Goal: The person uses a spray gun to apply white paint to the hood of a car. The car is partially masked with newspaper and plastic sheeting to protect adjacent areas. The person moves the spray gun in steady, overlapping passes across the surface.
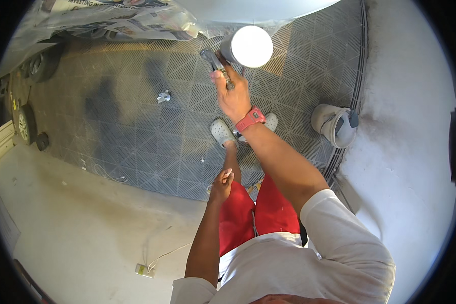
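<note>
My right hand (234, 97) is wrapped round the handle of a spray gun (218, 63) with a round cup, whose white top (252, 46) faces up. The gun is held out in front, close to a glossy white curved panel (258, 11) at the top of the view; whether it touches cannot be told. A red wristwatch (251, 119) is on my right wrist. My left hand (222, 185) hangs low by my left thigh, its fingers curled in; anything inside them is hidden.
Newspaper and clear plastic sheeting (131, 23) cover the upper left. A pale bucket (325, 121) with a grey thing at its rim stands by the right wall. Crumpled foil-like scrap (163, 96) lies on the grey tiled floor (137, 152). A wheel (26, 124) stands far left; a socket box (145, 270) trails a cord.
</note>
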### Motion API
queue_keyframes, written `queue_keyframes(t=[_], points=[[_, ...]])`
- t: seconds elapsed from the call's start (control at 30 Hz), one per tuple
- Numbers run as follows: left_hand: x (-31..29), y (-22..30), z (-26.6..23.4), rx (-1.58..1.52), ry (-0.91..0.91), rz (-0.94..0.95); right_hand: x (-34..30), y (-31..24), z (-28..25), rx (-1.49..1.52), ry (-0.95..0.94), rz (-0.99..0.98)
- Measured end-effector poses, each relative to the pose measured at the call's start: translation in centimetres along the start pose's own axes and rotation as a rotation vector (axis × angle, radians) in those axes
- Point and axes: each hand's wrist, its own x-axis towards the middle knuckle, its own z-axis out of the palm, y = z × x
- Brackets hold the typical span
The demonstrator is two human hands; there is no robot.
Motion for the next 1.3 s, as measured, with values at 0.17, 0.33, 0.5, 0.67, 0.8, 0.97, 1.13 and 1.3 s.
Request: queue_keyframes(t=[0.17,0.33,0.5,0.67,0.8,0.97,1.13,1.3], points=[[-0.2,-3.1,0.9,0.064,-0.019,0.017,0.6,6.8,-5.0,-0.127,0.083,0.071],[-1.6,-6.2,2.7,0.236,-0.231,0.052,0.8,9.1,-11.5,-0.237,0.375,0.189],[-2.7,-8.1,5.1,0.678,-0.437,0.031,0.6,12.5,-9.4,-0.132,0.479,0.129],[-2.6,-7.8,5.8,0.772,-0.441,0.004,0.6,16.1,-1.4,-0.400,0.221,-0.193],[-2.5,-6.2,5.8,0.739,-0.375,-0.039,1.7,14.0,4.7,-0.205,0.018,-0.190],[4.7,-4.0,3.5,-0.001,-0.071,0.079,-0.1,12.0,3.5,-0.143,-0.325,-0.059],[13.3,9.4,0.8,-0.452,0.057,0.146,-3.7,11.1,-1.4,0.004,-0.221,-0.067],[20.1,10.7,1.8,-0.560,-0.246,0.251,-5.3,13.2,-4.2,0.152,-0.147,0.311]])
